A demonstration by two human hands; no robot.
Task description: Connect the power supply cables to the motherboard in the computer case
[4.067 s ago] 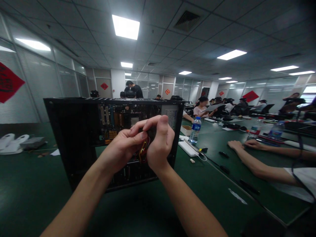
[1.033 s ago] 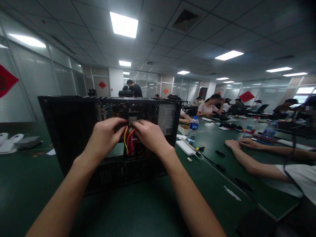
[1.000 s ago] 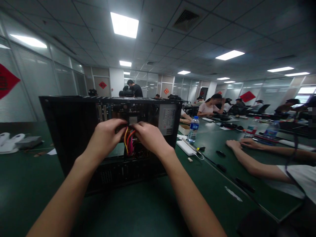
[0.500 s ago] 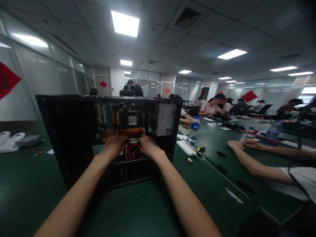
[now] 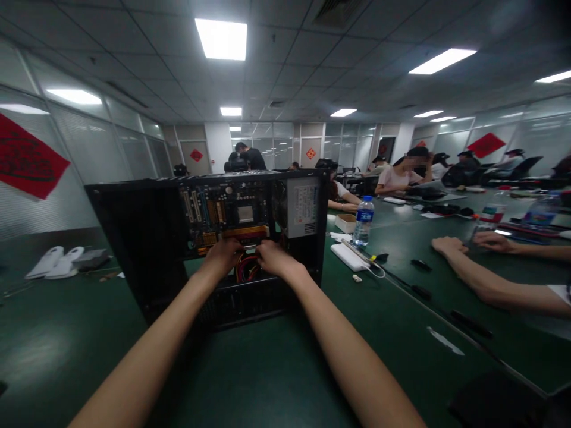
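Down from the middle of the circuit board [image 5: 229, 205], where they were 1 second ago, the 2 bare hands now sit low inside the open computer case [image 5: 154, 238], which stands upright on the green table [image 5: 250, 368]. They are apart, with a narrow gap between them. Whether the left hand [image 5: 223, 258] or the right hand [image 5: 276, 257] pinches anything, I can't tell: the fingertips are blurred and lost in the dark. Through the gap I see part of a cable bundle [image 5: 246, 270], red and yellow among darker strands; its ends are hidden. Fingers cover some of the board's lower edge, though 1 pale square block and several slots show above. At the upper right sits the power supply [image 5: 303, 208], its label too small to read. Shadow swallows the left part of the case. Off to the right, a blue-capped bottle [image 5: 363, 221] stands near a flat white device [image 5: 350, 257], and another person's forearm [image 5: 491, 279] runs out of view.
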